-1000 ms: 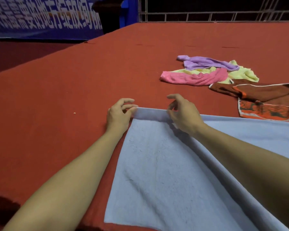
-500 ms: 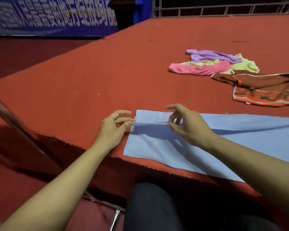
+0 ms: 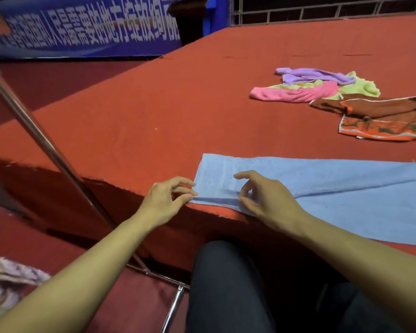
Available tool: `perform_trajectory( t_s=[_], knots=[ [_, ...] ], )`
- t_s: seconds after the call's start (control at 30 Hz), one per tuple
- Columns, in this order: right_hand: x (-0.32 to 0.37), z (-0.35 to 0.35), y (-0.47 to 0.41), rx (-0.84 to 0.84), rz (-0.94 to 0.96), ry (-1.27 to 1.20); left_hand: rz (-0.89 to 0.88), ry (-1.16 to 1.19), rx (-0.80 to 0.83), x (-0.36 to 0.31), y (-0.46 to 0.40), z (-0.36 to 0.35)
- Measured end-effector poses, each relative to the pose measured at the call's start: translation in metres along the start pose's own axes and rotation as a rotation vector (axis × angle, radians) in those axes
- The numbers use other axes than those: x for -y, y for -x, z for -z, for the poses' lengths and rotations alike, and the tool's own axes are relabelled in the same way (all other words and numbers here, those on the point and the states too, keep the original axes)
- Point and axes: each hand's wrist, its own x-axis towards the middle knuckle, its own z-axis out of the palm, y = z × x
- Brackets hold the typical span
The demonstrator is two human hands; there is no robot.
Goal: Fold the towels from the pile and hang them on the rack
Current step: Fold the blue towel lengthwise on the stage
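rack (image 3: 46, 145) pole stands left of table | left hand (image 3: 165, 200) pinches blue towel (image 3: 322, 186) corner at near table (image 3: 154, 116) edge | right hand (image 3: 267, 200) pinches the folded edge beside it | pile (image 3: 317, 88) lies far right

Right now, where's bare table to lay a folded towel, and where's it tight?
Free: the red table left of the blue towel, out to its left edge; also the strip between the blue towel and the pile. Crowded: the near edge, where left hand and right hand pinch the towel's end, and far right around the brown-orange towel.
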Motion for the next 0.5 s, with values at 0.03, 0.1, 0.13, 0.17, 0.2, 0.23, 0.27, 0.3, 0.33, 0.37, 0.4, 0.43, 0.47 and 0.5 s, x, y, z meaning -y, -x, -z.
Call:
perform_trajectory(
  t_s=[0.03,0.1,0.13,0.17,0.2,0.23,0.27,0.3,0.33,0.37,0.4,0.43,0.47,0.5],
  knots=[
    [0.0,-0.001,0.002,-0.001,-0.001,-0.004,-0.001,-0.006,0.006,0.001,0.001,0.0],
    [0.0,-0.004,0.005,0.007,-0.005,-0.003,-0.015,-0.019,-0.005,0.003,0.004,0.0],
    [0.0,-0.006,0.007,0.013,-0.01,0.0,-0.024,-0.031,-0.01,0.003,0.005,0.001],
    [0.0,-0.008,0.009,0.023,-0.016,0.005,-0.032,-0.045,-0.008,0.003,0.006,0.001],
    [0.0,-0.009,0.011,0.035,-0.017,0.01,-0.042,-0.059,-0.001,0.002,0.007,0.001],
    [-0.001,-0.011,0.012,0.048,-0.013,0.015,-0.052,-0.077,0.01,0.002,0.007,0.002],
    [-0.001,-0.012,0.013,0.062,-0.007,0.019,-0.061,-0.094,0.023,0.002,0.007,0.002],
    [-0.001,-0.012,0.013,0.075,-0.004,0.022,-0.065,-0.109,0.039,0.003,0.006,0.003],
    [-0.002,-0.012,0.013,0.085,-0.006,0.027,-0.068,-0.119,0.057,0.003,0.004,0.003],
    [-0.002,-0.011,0.012,0.089,-0.01,0.036,-0.069,-0.122,0.072,0.004,0.002,0.004],
    [-0.001,-0.011,0.01,0.087,-0.016,0.041,-0.072,-0.121,0.074,0.005,0.001,0.004],
    [0.0,-0.01,0.009,0.076,-0.023,0.04,-0.079,-0.122,0.055,0.005,-0.001,0.005],
    [0.001,-0.009,0.006,0.058,-0.029,0.029,-0.092,-0.125,0.016,0.005,-0.002,0.006],
    [0.003,-0.009,0.004,0.038,-0.031,0.015,-0.108,-0.137,-0.036,0.006,-0.002,0.008]
  ],
)
